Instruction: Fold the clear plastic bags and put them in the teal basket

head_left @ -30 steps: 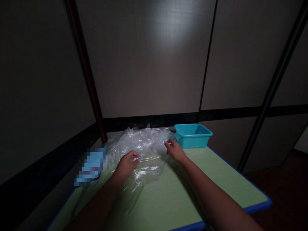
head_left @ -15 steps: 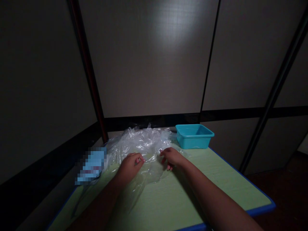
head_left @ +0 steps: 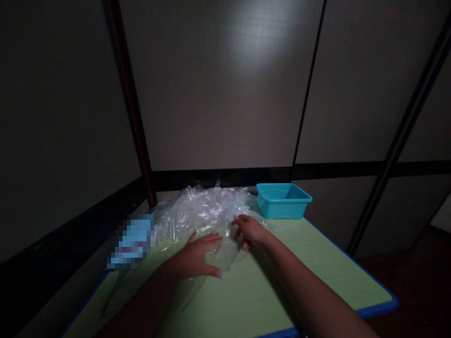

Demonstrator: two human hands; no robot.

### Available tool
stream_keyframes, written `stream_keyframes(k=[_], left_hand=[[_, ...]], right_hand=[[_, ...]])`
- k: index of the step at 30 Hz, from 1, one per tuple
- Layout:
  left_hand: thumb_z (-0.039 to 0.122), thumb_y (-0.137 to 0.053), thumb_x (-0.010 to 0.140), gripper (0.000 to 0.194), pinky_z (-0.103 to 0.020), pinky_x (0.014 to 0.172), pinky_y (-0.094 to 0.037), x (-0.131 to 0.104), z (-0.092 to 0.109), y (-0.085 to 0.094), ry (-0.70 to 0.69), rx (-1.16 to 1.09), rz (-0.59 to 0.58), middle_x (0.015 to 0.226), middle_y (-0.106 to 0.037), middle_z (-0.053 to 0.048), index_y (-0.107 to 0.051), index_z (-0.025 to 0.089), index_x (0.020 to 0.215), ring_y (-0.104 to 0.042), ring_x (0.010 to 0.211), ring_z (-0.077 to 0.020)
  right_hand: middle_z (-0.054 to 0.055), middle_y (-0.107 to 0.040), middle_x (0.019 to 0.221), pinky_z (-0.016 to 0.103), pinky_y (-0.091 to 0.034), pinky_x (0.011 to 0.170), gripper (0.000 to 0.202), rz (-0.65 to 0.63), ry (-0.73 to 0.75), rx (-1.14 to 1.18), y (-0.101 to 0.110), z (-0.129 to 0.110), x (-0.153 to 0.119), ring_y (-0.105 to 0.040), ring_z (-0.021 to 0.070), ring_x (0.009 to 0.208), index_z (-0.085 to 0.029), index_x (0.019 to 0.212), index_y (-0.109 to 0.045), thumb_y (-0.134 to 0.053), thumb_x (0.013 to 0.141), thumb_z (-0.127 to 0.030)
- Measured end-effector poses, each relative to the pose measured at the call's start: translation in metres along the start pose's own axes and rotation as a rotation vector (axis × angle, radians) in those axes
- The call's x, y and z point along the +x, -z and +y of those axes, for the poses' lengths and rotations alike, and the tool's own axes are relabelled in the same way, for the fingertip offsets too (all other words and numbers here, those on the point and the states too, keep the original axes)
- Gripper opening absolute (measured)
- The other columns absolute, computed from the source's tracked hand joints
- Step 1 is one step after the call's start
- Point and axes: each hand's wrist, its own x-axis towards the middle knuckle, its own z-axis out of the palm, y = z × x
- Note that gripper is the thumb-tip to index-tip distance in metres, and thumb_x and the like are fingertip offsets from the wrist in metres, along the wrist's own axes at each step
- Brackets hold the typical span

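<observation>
A heap of clear, crinkled plastic (head_left: 200, 206) lies at the back of the green table (head_left: 257, 295), with a thin sheet of it reaching forward under my hands. My left hand (head_left: 195, 256) is spread flat over the front part of the sheet, thumb apart from the fingers, holding nothing. To its right, my right hand (head_left: 248, 231) is at the right part of the plastic with its fingers bent; whether they pinch the film cannot be made out.
A turquoise basin (head_left: 283, 202) stands at the table's back right, beside the plastic. A blurred-out light blue item (head_left: 134, 239) lies at the left edge. Dark panelled doors (head_left: 225, 94) rise behind the table.
My left hand has gone from closed to spread and moved slightly towards me and to the right. My right hand has hardly moved.
</observation>
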Motion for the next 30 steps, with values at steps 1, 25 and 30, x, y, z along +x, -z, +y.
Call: stream_keyframes(k=[1,25,30], left_hand=[[0.059,-0.069,0.057,0.087,-0.052,0.104,0.01,0.0,-0.001,0.001,-0.005,-0.007,-0.012,0.143,-0.031,-0.007,-0.036,0.031,0.133,-0.025,0.131,-0.0302],[0.03,-0.044,0.085,0.04,-0.046,0.109,-0.003,0.003,-0.017,-0.004,0.051,-0.007,0.11,0.137,-0.041,0.0,-0.048,0.032,0.125,-0.03,0.13,-0.0203],[0.029,-0.049,0.082,0.041,-0.043,0.107,-0.016,0.005,-0.01,0.0,-0.041,-0.049,0.128,0.136,-0.044,0.001,-0.05,0.034,0.123,-0.036,0.126,-0.0224]], right_hand=[[0.0,-0.059,0.06,0.02,-0.038,0.028,0.031,-0.016,-0.001,-0.006,0.0,0.0,-0.001,-0.046,0.0084,0.026,-0.015,0.1,-0.048,-0.029,0.092,-0.038],[0.005,-0.069,0.067,0.015,-0.029,0.03,0.045,-0.654,-0.008,-0.095,0.004,-0.011,-0.02,-0.037,0.0051,0.025,-0.014,0.099,-0.054,-0.026,0.091,-0.049],[0.0,-0.062,0.064,0.018,-0.038,0.041,0.025,-0.216,0.254,-0.187,-0.005,-0.008,-0.011,-0.047,0.007,0.037,-0.015,0.09,-0.055,-0.039,0.089,-0.035]])
